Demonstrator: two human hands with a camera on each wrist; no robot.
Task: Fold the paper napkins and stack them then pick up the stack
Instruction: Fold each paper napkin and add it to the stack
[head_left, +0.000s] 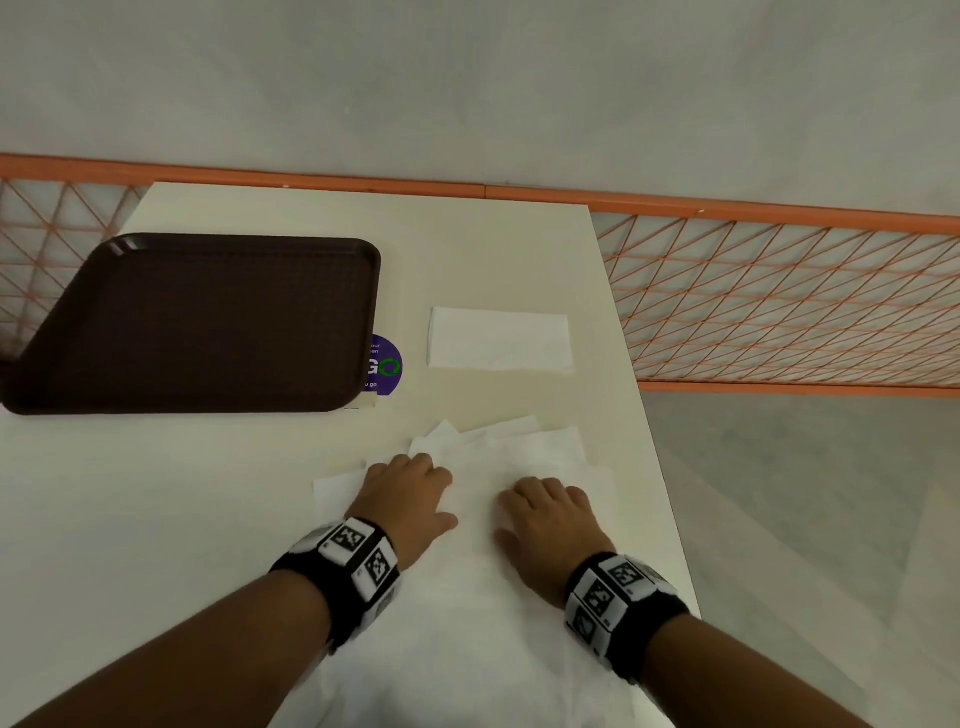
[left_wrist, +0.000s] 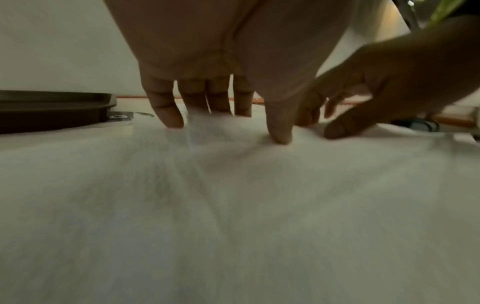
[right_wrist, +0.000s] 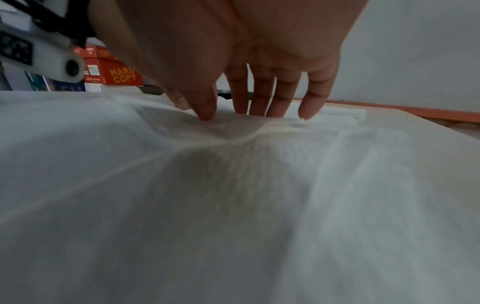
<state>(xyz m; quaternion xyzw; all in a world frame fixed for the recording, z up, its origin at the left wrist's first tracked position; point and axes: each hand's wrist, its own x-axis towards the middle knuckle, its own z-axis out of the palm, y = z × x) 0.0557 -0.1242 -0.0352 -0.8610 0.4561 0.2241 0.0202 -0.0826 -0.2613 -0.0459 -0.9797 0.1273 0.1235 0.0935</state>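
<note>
unfolded napkin (head_left: 467, 571) under left hand (head_left: 410, 493), right hand (head_left: 550, 525)

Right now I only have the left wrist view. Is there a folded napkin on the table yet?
Observer: Yes, one folded napkin lies flat beyond the left hand and right hand, right of the tray.
Operator: Are there more sheets under the one I'm pressing?
Observer: Yes, corners of other loose napkins stick out past your fingers.
Operator: Any room on my right?
Observer: Little. The loose napkins reach close to the table's right edge.
</note>
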